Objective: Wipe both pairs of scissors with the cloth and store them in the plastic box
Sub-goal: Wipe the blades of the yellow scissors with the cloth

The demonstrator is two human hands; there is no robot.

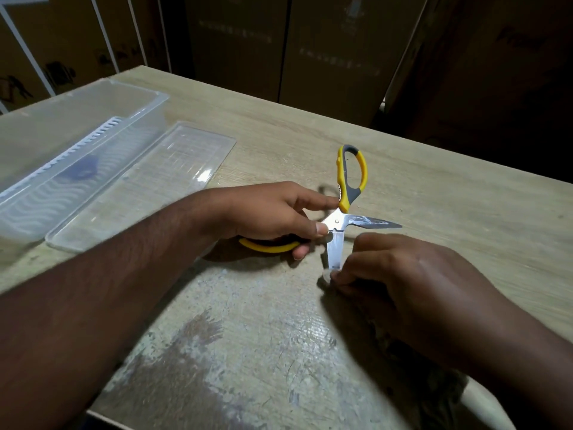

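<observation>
l hand (266, 212) grip curled on yellow scissors (344, 212), handles spread, blades wide open, mid tabletop | r hand (400, 274) fingers pinch lower blade tip, cloth not clearly seen | plastic box (77, 131) far-left corner, lid (145, 184) flat just beside | tabletop (248, 321) worn, scuffed near front edge | dark cartons (279, 41) behind far edge

cloth (326, 276) mostly hidden under right hand (400, 280)
</observation>
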